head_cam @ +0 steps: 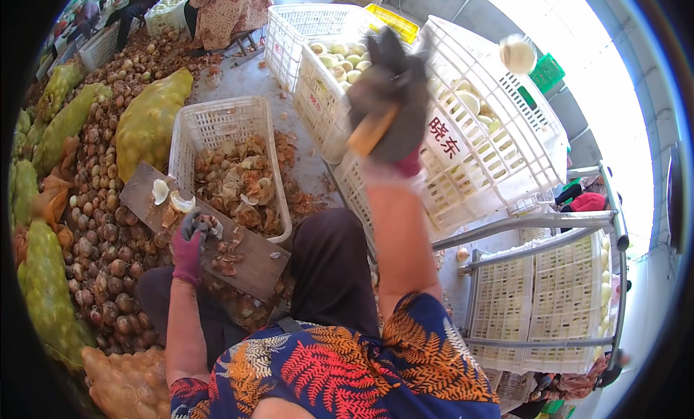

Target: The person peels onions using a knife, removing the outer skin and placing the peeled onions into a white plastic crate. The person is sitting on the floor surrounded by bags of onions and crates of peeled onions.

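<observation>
My right hand [390, 104], in a dark glove with a pink cuff, is raised in front of the white crates and blurred by motion. A tan handle [374, 131] lies across its palm; any blade is hidden. Up and to the right, a peeled onion [518, 54] hangs in mid-air, apart from the hand. My left hand [190, 248], gloved in grey and pink, rests over a wooden board [249, 264] and pinches a scrap of onion skin [215, 225]. Pale onion-skin pieces [181, 202] lie farther up the board.
Beyond the board stands a white crate [176, 131] of skins. Peeled onions fill another crate [320, 115], beside a tilted crate [488, 164]. Unpeeled onions [108, 245] and yellow net sacks [152, 118] cover the left floor. Metal rails [520, 222] run at right; another person [230, 12] sits ahead.
</observation>
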A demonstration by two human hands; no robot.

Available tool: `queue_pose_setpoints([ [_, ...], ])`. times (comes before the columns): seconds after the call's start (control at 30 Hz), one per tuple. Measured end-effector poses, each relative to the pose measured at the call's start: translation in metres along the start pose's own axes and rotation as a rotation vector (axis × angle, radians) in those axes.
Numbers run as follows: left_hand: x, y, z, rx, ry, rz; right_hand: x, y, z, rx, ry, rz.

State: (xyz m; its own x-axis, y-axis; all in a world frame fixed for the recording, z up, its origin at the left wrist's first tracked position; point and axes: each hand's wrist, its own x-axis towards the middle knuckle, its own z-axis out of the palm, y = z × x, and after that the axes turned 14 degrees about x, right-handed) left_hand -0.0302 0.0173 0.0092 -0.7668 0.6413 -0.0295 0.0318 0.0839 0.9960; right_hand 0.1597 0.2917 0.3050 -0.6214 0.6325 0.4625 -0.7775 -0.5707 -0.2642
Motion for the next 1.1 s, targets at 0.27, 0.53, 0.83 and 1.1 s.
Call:
queue_pose_setpoints([
  [0.27, -0.011, 0.047, -0.107, 0.144, 0.332, 0.091, -0.172, 0.124, -0.070, -0.135, 0.507, 0.884],
  [0.53, -0.117, -0.124, -0.248, 0.116, 0.920, -0.563, -0.236, 0.150, -0.057, -0.352, 0.601, 1.561],
  [0.83, -0.093, -0.227, -0.201, 0.631, 0.446, -0.753, -0.215, 0.210, -0.116, -0.351, 0.624, 1.288],
  [1.1, -0.060, -0.211, -0.177, 0.852, 0.235, -0.669, -0.211, 0.228, -0.159, -0.597, 0.558, 1.273],
])
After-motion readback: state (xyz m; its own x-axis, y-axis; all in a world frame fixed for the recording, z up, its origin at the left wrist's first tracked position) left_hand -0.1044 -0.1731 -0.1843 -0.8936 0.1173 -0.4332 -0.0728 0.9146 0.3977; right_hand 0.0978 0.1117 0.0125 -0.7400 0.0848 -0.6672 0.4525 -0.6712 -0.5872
